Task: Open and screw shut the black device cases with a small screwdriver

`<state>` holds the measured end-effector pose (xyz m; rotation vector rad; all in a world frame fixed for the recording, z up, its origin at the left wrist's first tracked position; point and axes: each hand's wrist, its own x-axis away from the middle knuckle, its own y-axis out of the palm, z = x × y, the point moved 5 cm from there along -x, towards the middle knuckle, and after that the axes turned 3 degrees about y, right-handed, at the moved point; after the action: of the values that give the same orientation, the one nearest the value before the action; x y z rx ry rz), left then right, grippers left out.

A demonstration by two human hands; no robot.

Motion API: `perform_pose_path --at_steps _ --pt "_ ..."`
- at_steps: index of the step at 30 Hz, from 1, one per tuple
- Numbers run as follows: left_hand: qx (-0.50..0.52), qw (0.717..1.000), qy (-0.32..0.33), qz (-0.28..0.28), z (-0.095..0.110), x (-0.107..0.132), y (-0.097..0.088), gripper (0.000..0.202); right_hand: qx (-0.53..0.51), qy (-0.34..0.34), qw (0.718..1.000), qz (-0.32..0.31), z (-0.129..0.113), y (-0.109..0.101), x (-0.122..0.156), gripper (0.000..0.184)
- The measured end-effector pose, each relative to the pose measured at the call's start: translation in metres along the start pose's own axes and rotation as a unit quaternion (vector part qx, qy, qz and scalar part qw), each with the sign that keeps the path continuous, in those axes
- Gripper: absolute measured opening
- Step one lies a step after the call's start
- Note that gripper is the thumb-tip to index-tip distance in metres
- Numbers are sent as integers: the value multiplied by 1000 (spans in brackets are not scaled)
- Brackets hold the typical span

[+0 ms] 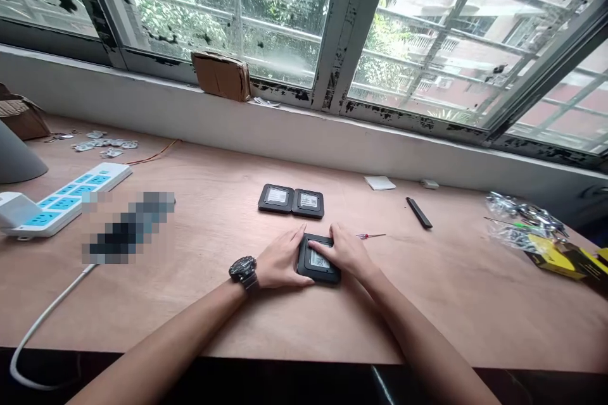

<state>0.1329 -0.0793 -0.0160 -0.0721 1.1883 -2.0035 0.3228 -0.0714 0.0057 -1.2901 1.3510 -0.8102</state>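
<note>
Along the plywood bench (427, 307) under the window, a blue-and-white power strip (66, 199) sits at the far left, with small metal fittings (104, 145) scattered beyond it and a white cable (47, 323) curving toward the front edge. A pixelated patch hides whatever lies beside the strip. Right of that, the left hand (282, 259), with a black wristwatch (242, 269) above it, lies spread against one side of a black square unit (319, 261) near the middle of the bench. The right hand (346, 252) arches over the opposite side, its fingers (327, 245) resting on top, so the two hands hold the unit between them, neither fully open nor in a tight fist. Two similar labelled units (291, 200) sit side by side just ahead. Pressing unevenly could let the held unit skid into that pair, while a careless sweep of the right hand could catch the small red-handled screwdriver (370, 236) nearby. Further right lie a black bar (418, 212) and a crumpled plastic bag (522, 221).
</note>
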Motion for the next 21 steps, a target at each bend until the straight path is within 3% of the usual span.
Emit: perform_pose_path --at_steps 11,18,21 --pt "0 999 -28 -16 -10 -1 5 129 -74 32 996 -43 12 11 -10 65" --pt "29 1000 -10 0 -9 -1 4 130 -188 0 982 -7 5 -11 -7 56" --pt "30 1000 -7 5 -6 -3 2 131 -259 -9 966 -24 1 -18 -3 51"
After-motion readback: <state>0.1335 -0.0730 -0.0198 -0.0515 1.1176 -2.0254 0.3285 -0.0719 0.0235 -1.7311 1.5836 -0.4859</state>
